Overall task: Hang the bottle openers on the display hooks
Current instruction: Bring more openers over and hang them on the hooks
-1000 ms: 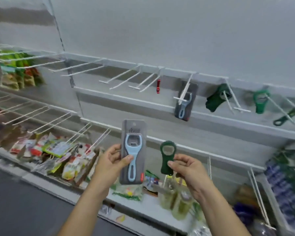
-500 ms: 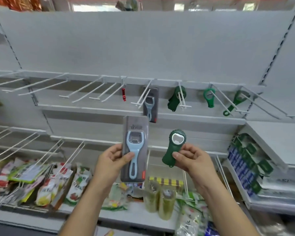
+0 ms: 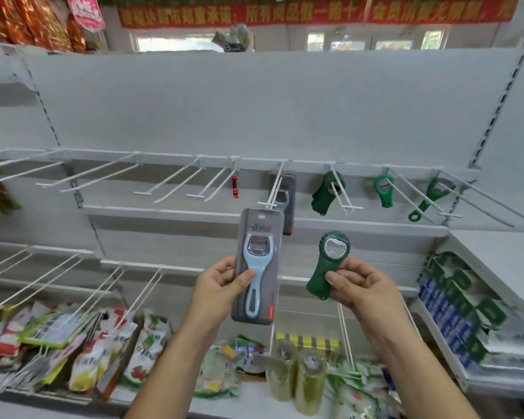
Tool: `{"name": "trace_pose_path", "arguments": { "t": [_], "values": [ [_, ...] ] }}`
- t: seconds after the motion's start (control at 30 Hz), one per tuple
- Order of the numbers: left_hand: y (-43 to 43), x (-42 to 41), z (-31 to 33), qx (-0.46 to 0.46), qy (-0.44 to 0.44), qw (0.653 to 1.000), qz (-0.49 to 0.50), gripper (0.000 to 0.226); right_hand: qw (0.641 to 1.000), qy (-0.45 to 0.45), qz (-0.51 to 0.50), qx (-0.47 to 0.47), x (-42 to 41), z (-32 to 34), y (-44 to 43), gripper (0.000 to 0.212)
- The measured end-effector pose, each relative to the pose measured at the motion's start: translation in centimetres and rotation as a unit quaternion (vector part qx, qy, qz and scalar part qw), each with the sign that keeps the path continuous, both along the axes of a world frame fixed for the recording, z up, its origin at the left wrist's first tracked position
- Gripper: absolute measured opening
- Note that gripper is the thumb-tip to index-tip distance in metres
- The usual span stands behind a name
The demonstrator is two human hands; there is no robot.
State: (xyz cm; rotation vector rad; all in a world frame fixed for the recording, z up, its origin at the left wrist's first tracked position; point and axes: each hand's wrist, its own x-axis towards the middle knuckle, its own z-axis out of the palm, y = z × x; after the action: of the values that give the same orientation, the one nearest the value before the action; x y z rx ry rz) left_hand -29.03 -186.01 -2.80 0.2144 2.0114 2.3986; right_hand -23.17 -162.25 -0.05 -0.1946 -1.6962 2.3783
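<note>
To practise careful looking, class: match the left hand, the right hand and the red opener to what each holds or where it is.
Column one:
1 left hand
2 right hand
3 red opener

Column two:
A hangs on a hook
B holds the green opener
C holds the blue opener pack

Pairs: 1-C, 2-B, 3-A

Shop: display hooks point(image 3: 176, 179), stocked shelves point(image 3: 481, 261)

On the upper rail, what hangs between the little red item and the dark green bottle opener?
In the head view: a carded blue bottle opener, hanging between the red item and the dark green opener.
</note>
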Motion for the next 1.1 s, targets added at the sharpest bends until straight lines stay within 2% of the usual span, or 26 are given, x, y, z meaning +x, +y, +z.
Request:
{"name": "trace_pose_path", "arguments": {
  "t": [0.1,0.47,0.63,1.0,1.1],
  "values": [
    [0.2,-1.0,-0.2,-0.002,-0.006,1.000,-0.013,0.027,1.000,0.006,-0.013,-0.002,-0.1,0.4,0.1,0.028],
    [2.3,-4.7,-0.7,0.007,-0.015,1.000,-0.018,0.022,0.998,0.016,-0.051,-0.015,-0.2,0.3,1.0,0.025],
    [3.5,-7.6,-0.7,0.002,-0.024,1.000,-0.013,0.029,0.997,0.016,-0.073,-0.003,-1.0,0.5,1.5,0.026],
    [6.8,-14.3,-1.7,0.002,-0.017,1.000,0.008,0.017,0.994,0.007,-0.110,0.021,-1.9,0.6,3.5,0.030],
    [7.5,-16.2,-2.1,-0.003,-0.010,1.000,0.002,0.011,0.991,0.011,-0.132,0.031,-2.0,0.7,4.1,0.023]
  ]
}}
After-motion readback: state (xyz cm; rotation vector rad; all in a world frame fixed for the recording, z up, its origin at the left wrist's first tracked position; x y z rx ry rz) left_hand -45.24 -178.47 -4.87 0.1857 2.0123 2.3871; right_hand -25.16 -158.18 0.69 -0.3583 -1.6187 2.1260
